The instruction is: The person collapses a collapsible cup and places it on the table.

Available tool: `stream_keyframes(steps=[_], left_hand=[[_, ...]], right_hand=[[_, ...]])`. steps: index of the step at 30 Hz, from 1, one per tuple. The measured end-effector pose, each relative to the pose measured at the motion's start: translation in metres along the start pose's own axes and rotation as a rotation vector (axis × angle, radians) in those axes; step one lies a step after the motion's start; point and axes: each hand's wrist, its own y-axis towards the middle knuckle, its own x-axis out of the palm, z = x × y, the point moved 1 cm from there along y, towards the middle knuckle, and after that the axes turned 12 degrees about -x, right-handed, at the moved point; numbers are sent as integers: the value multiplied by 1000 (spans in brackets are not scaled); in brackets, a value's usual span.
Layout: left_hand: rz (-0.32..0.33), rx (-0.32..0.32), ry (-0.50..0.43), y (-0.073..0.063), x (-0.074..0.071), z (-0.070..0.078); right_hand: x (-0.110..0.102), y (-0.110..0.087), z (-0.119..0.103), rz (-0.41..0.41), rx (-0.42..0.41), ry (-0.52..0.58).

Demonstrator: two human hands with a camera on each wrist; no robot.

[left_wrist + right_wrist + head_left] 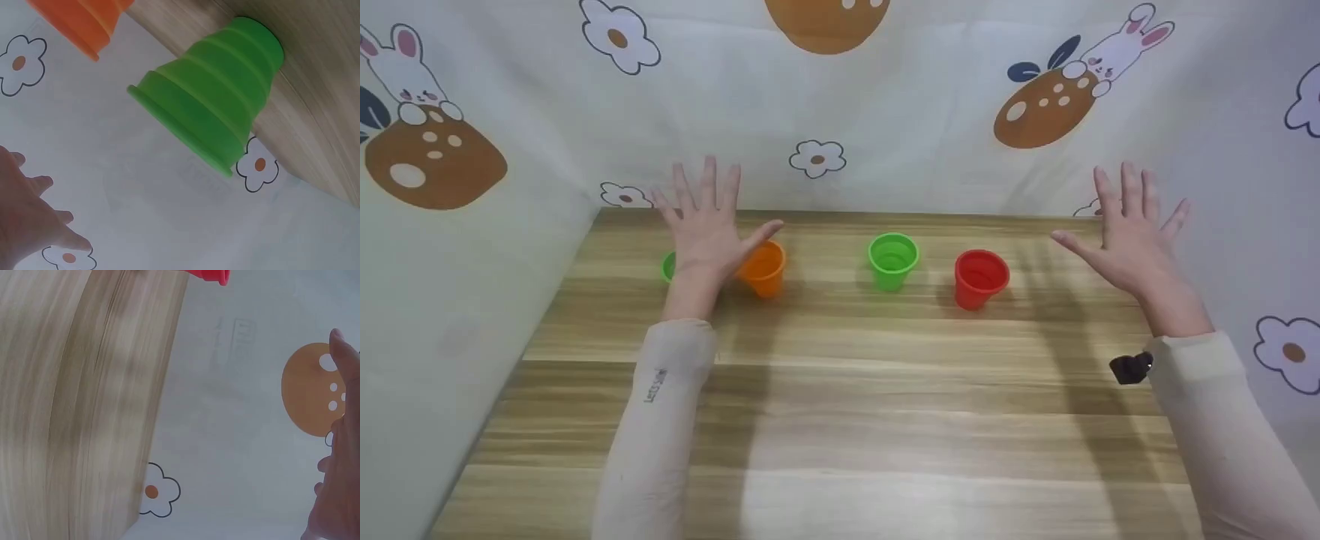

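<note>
Both hands are raised over the table with fingers spread, holding nothing. In the head view my left hand overlaps an orange cup and mostly hides a green cup behind it. The left wrist view shows that ribbed green cup standing upright, with part of the orange cup near it. A second, lighter green cup stands mid-row, and a red cup is to its right. My right hand is to the right of the red cup, apart from it.
The cups stand in a row toward the back of the wood-grain table. A white cloth printed with rabbits and flowers hangs behind the table and along its sides. A small black device sits at the right wrist.
</note>
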Motion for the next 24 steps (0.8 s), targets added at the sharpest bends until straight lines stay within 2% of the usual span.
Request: stream_keyframes(steps=[5,13,24], left_hand=[[20,19,-21,-1,0,7],[11,33,-11,-3,3,15],[16,68,-46,-9,6,24]], right_hand=[[1,-2,-1,14,-5,-3],[4,-3,-4,23,-16,16],[14,-7,-2,31,-26,33]])
